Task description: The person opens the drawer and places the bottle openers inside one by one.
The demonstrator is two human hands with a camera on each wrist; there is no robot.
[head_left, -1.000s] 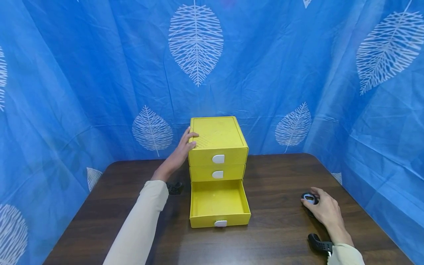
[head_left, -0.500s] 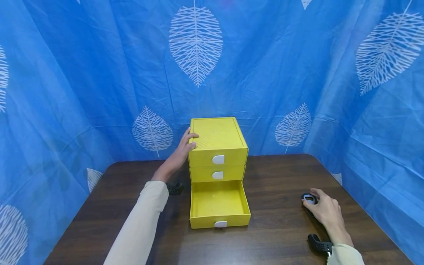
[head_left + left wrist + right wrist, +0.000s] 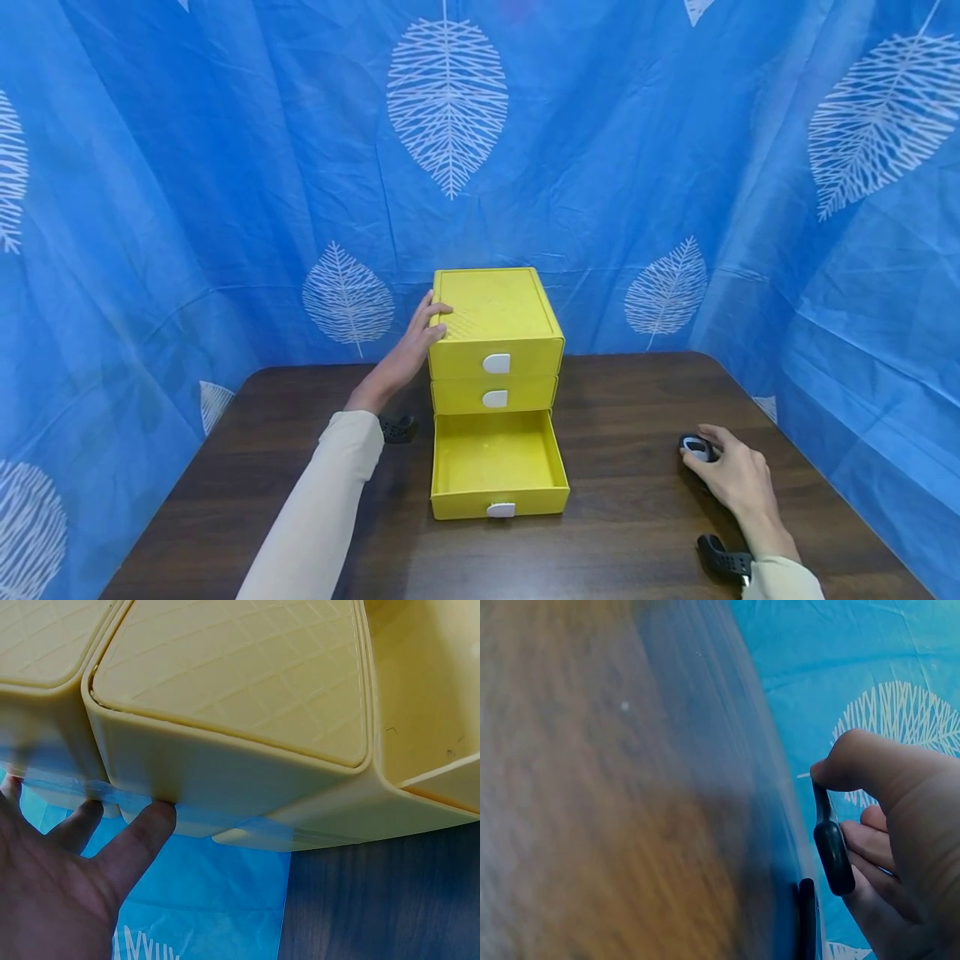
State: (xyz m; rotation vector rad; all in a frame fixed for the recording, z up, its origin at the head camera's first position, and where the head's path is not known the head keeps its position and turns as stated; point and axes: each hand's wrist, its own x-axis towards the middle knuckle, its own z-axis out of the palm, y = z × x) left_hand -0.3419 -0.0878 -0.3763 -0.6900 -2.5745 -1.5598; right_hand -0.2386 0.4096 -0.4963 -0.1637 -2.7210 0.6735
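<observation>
A yellow drawer unit stands at the back middle of the table, its bottom drawer pulled out with nothing inside. My left hand rests against the unit's upper left edge, fingers over the top. In the left wrist view, extended fingers of the left hand touch the side of the yellow casing. Over at the right, my right hand pinches a small black stopwatch with a grey face between thumb and fingers. The right wrist view shows the stopwatch edge-on.
White tabs mark the drawer fronts. Blue cloth with white leaf prints hangs behind and beside the dark wooden table. Black straps are at both wrists.
The stopwatch has shifted slightly left and tilted in the right hand's pinch. My left hand stays on the drawer unit; the head view has shifted a little.
</observation>
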